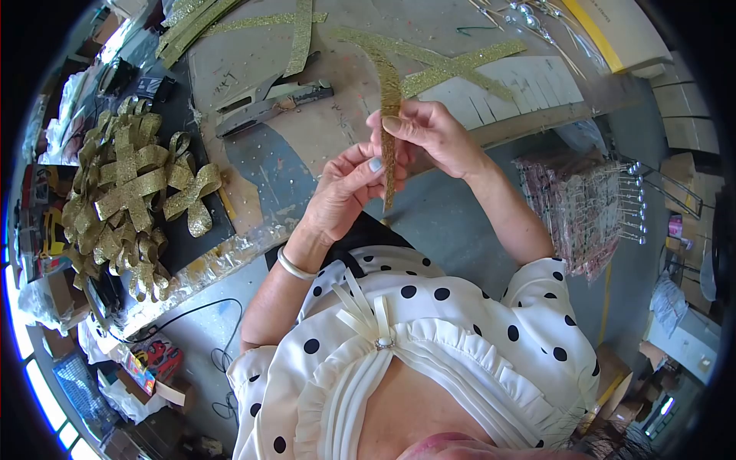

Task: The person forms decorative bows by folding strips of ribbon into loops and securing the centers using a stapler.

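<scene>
The dotted blouse (475, 303) is nearest; beyond, at the worktop's (349, 115) near edge, the left hand (337, 192) and right hand (445, 142) pinch the gold strip (389, 84), probably light, bendy, best held across its width.

Gap — stapler (285, 100) to held strip (389, 88)
</scene>
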`<action>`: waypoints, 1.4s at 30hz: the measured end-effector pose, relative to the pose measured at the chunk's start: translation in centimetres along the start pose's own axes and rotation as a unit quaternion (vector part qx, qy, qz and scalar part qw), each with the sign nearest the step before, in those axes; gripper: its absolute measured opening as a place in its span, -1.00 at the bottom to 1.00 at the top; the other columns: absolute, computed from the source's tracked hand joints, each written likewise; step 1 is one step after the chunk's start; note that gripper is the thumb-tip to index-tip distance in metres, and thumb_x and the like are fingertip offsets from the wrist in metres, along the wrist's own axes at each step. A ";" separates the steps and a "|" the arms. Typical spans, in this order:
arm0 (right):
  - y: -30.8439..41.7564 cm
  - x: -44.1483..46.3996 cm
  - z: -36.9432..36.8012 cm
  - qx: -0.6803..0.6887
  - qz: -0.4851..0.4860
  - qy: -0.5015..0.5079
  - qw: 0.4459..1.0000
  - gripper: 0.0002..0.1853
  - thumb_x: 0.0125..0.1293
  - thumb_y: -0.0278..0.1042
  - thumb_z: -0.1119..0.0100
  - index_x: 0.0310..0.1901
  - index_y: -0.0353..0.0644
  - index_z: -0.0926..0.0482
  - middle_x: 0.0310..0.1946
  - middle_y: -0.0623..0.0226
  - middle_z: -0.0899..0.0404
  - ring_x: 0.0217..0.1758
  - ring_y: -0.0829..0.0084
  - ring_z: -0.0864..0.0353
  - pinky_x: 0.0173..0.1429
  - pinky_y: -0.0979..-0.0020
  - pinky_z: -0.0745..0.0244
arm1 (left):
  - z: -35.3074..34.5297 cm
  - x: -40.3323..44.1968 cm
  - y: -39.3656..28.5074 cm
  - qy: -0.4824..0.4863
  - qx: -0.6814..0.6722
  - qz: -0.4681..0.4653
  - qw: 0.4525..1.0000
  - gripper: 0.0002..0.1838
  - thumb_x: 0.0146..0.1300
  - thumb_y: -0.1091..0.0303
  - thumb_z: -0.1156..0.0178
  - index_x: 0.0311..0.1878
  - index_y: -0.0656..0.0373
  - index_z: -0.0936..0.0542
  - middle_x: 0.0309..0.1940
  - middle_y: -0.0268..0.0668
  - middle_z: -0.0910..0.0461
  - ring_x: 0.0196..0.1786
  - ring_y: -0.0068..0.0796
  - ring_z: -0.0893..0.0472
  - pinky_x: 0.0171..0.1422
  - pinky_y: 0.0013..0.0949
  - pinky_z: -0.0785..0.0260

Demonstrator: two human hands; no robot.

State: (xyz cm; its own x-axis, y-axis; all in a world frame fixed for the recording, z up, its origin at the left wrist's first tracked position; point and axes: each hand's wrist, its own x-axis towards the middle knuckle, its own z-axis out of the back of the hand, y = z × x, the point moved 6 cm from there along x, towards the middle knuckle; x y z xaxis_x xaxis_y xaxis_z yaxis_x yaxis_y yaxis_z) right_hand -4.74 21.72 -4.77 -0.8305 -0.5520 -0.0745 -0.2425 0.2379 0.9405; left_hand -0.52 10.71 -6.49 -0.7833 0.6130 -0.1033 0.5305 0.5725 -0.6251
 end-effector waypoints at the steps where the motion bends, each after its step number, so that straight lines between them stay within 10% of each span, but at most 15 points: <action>1: 0.7 -0.3 0.2 -0.104 -0.004 -0.040 0.994 -0.67 0.26 -0.22 -0.10 -0.08 -0.31 -0.47 -0.41 0.41 -0.53 -0.41 0.66 -0.52 -0.42 0.62 -0.40 | 0.3 0.0 -0.3 -0.051 0.030 0.002 0.998 -0.68 0.19 0.27 -0.18 -0.06 0.26 -0.48 -0.23 -0.19 -0.58 -0.20 -0.45 -0.60 -0.12 -0.44 -0.47; 14: 0.1 -2.6 -1.4 -0.146 -0.089 -0.016 0.985 -0.57 0.09 -0.32 -0.30 -0.05 -0.34 -0.43 -0.28 0.30 -0.58 -0.23 0.59 -0.55 -0.16 0.54 -0.46 | 1.9 -0.7 -0.9 -0.156 0.172 0.019 0.973 -0.69 0.19 0.27 -0.17 -0.14 0.36 -0.55 -0.35 -0.22 -0.61 -0.36 -0.52 -0.62 -0.34 -0.54 -0.51; 20: -0.5 -2.7 -1.1 -0.089 -0.098 -0.014 0.991 -0.70 0.19 -0.46 -0.13 -0.04 -0.35 -0.43 -0.28 0.32 -0.58 -0.25 0.61 -0.54 -0.23 0.56 -0.45 | 2.2 -0.9 -1.6 -0.173 0.152 0.019 0.973 -0.78 0.20 0.48 -0.05 -0.15 0.42 -0.52 -0.35 -0.17 -0.61 -0.37 -0.50 -0.62 -0.27 -0.48 -0.52; 28: 2.3 -1.8 4.1 -0.339 -0.037 -0.120 0.932 -0.75 0.15 -0.68 0.13 -0.13 -0.44 -0.47 -0.42 0.28 -0.58 -0.45 0.57 -0.58 -0.38 0.54 -0.51 | 3.8 -2.0 -5.8 -0.229 0.329 -0.040 0.915 -0.74 0.12 0.56 0.08 -0.17 0.46 -0.52 -0.49 -0.21 -0.60 -0.52 -0.58 -0.56 -0.46 -0.57 -0.38; 39: 11.9 -2.0 25.2 -0.686 -0.131 -0.334 0.633 -0.80 0.12 -0.59 0.12 -0.23 -0.30 -0.48 -0.62 0.19 -0.48 -0.45 0.38 -0.64 -0.46 0.44 -0.49 | 8.4 -11.5 -10.7 -0.337 0.335 -0.058 0.878 -0.71 0.08 0.56 0.08 -0.13 0.43 -0.51 -0.53 -0.20 -0.58 -0.62 -0.60 -0.50 -0.57 -0.61 -0.29; 41: 12.9 -1.8 24.4 -0.849 -0.023 -0.313 0.425 -0.83 0.16 -0.49 0.02 -0.21 -0.29 -0.50 -0.51 0.16 -0.54 -0.30 0.30 -0.63 -0.33 0.39 -0.50 | 8.2 -12.1 -10.5 -0.351 0.310 -0.065 0.881 -0.71 0.09 0.56 0.06 -0.13 0.42 -0.51 -0.51 -0.18 -0.58 -0.61 -0.59 -0.50 -0.57 -0.60 -0.30; 42: 12.9 -1.5 22.9 -0.850 -0.021 -0.313 0.424 -0.83 0.16 -0.49 0.02 -0.21 -0.29 -0.50 -0.51 0.16 -0.54 -0.30 0.30 -0.63 -0.33 0.39 -0.50 | 8.1 -12.1 -10.3 -0.333 0.287 -0.071 0.895 -0.72 0.09 0.57 0.06 -0.12 0.41 -0.50 -0.49 -0.17 -0.58 -0.59 -0.58 -0.51 -0.55 -0.59 -0.33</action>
State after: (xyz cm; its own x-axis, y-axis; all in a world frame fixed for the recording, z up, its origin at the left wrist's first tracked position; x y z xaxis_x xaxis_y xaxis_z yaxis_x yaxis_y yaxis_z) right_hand -18.10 43.91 -0.10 -0.9430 -0.0806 0.3227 0.0062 -0.9743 -0.2251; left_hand 0.89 -7.03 -5.01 -0.9508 -0.0140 -0.3096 0.3054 0.1270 -0.9437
